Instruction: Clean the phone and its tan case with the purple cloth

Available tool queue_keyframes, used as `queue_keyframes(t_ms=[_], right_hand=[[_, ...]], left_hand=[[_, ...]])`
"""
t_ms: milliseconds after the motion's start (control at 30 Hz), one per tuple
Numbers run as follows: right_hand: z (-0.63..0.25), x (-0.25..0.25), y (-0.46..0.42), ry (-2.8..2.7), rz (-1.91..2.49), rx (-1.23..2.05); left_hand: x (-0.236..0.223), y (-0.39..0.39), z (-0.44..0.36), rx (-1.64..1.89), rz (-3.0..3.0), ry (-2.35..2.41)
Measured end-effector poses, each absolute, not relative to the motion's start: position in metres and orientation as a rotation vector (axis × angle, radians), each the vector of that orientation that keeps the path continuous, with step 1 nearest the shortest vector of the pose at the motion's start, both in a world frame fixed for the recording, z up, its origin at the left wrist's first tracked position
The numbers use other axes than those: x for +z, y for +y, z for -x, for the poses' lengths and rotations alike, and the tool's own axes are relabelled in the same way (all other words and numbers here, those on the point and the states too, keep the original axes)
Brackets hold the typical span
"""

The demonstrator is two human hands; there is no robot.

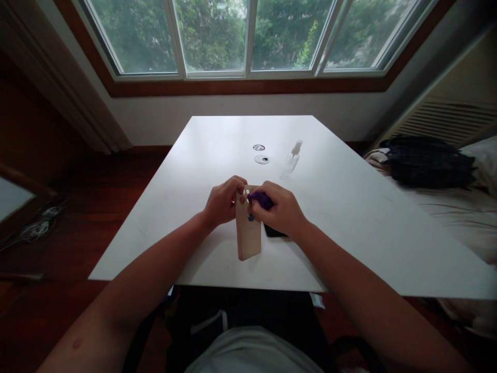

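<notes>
My left hand (225, 201) grips the upper left edge of a beige phone case (249, 239), which is held tilted above the table. The case has round camera holes near its top and a small dark print on its back. In my right hand (284, 208) is a bunched purple cloth (262, 200), pressed against the case around the camera holes. Beneath my right hand a dark, flat phone-like object (275, 231) lies on the table, mostly covered by the hand.
On the white table (166, 223), beyond my hands, stands a clear spray bottle (292, 159). Two small round sticker-like discs lie left of it, a nearer disc (261, 160) and a farther disc (259, 147). A dark bag (429, 161) rests on a bed at the right.
</notes>
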State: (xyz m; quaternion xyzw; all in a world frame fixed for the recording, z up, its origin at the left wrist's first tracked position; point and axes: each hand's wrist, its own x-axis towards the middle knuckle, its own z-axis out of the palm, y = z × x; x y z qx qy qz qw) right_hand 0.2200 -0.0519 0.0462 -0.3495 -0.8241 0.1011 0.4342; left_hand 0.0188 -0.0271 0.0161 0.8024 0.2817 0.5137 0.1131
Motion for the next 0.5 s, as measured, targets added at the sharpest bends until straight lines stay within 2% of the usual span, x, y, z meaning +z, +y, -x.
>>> queue_keyframes(t_ms=[500], right_hand=[[-0.2189,0.0438,-0.0564,-2.173,0.67,0.266]], left_hand=[[0.0158,-0.0274,-0.0198,1.471,-2.367,0.866]])
